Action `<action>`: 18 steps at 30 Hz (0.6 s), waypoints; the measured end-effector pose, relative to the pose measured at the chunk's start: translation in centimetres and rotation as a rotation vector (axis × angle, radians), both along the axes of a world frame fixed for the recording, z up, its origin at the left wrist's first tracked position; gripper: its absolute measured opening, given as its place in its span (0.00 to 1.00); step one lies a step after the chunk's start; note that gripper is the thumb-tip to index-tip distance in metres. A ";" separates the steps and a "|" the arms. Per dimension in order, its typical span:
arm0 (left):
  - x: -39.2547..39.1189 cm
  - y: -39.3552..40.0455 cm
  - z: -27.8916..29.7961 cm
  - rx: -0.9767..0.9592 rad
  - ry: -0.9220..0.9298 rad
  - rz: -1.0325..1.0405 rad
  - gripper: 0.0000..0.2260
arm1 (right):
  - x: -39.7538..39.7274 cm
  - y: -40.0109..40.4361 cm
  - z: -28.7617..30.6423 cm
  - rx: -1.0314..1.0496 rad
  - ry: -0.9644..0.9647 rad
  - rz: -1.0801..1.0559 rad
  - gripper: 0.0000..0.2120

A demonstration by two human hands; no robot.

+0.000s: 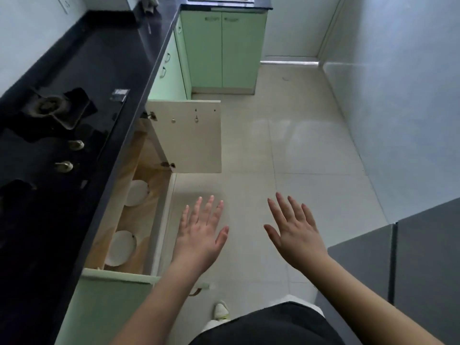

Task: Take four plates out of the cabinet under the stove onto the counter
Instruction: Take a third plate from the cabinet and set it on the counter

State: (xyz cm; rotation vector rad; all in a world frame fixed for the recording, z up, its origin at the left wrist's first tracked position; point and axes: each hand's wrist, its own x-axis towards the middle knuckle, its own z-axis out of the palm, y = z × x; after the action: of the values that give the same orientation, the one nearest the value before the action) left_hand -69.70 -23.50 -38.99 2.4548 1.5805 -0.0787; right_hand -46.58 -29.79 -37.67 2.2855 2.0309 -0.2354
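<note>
Both hands, left hand and right hand, are hovering released, grasping nothing. Advice: crouch, grip the nearer plate in the open cabinet by its rim.

The left hand and the right hand hang over the floor with fingers spread, holding nothing. The cabinet under the stove is open, its door swung out. Two white plates lie inside, apart from each other.
</note>
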 end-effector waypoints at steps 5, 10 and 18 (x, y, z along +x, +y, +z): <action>0.7 3.4 -0.3 0.005 0.035 -0.007 0.29 | 2.3 2.1 -0.7 -0.004 -0.025 -0.006 0.32; 3.9 6.2 -0.9 -0.014 0.047 0.027 0.29 | 5.6 5.8 -1.5 -0.009 0.020 0.034 0.33; 10.4 9.4 -1.1 -0.016 0.066 0.311 0.36 | 13.1 13.5 -2.8 -0.045 0.112 0.193 0.32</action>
State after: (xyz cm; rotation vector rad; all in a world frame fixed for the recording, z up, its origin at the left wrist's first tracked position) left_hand -59.35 -14.13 -40.07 2.1850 1.9598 -0.1218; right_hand -33.44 -16.30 -40.43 2.0763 2.2577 -0.3989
